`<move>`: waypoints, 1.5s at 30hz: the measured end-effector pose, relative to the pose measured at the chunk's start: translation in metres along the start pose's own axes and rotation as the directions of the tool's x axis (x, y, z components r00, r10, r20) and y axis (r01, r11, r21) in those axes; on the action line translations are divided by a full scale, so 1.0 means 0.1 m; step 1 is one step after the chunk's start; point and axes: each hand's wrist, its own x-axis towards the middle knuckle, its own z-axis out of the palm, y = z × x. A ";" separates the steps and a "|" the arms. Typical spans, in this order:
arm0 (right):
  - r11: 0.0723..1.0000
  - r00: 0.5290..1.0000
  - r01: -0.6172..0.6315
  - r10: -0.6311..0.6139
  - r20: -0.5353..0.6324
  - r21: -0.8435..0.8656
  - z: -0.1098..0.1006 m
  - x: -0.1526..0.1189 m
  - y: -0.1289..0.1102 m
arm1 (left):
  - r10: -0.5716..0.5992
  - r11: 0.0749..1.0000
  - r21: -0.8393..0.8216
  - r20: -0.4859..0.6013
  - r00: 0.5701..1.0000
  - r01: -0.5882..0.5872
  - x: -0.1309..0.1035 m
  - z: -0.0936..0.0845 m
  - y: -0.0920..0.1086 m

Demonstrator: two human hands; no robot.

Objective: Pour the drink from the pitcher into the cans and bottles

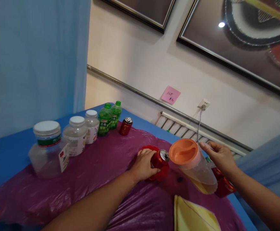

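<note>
My left hand [143, 164] is wrapped round a red drink can [157, 160] with a silver top, tilted to the right. Beneath and behind the can shows a red dish [164, 174], partly covered by my hand. My right hand [220, 158] grips a translucent plastic pitcher [197, 175] by its handle side. The pitcher leans towards the can, its orange lid [183, 151] close to the can's top, with yellowish liquid low inside. I cannot tell whether lid and can touch.
Clear jars [47, 157] with white lids, two green bottles [105, 120] and another red can [126, 126] line the table's left and back. A yellow cloth [194, 216] lies in front. More red cans [224, 186] stand behind the pitcher. Purple plastic sheeting [101, 170] covers the blue table.
</note>
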 end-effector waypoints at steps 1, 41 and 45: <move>1.000 1.000 -0.002 0.002 -0.003 -0.002 0.00 0.00 0.00 | 0.002 1.000 -0.001 -0.002 1.000 -0.002 0.00 0.00 0.00; 1.000 1.000 0.008 -0.008 -0.027 -0.021 -0.03 -0.04 -0.09 | -0.010 1.000 0.013 0.001 1.000 0.010 0.00 0.01 -0.01; 0.999 1.000 -0.003 0.002 -0.023 -0.042 -0.03 -0.04 -0.06 | -0.010 1.000 0.013 0.003 1.000 0.010 0.00 0.01 0.00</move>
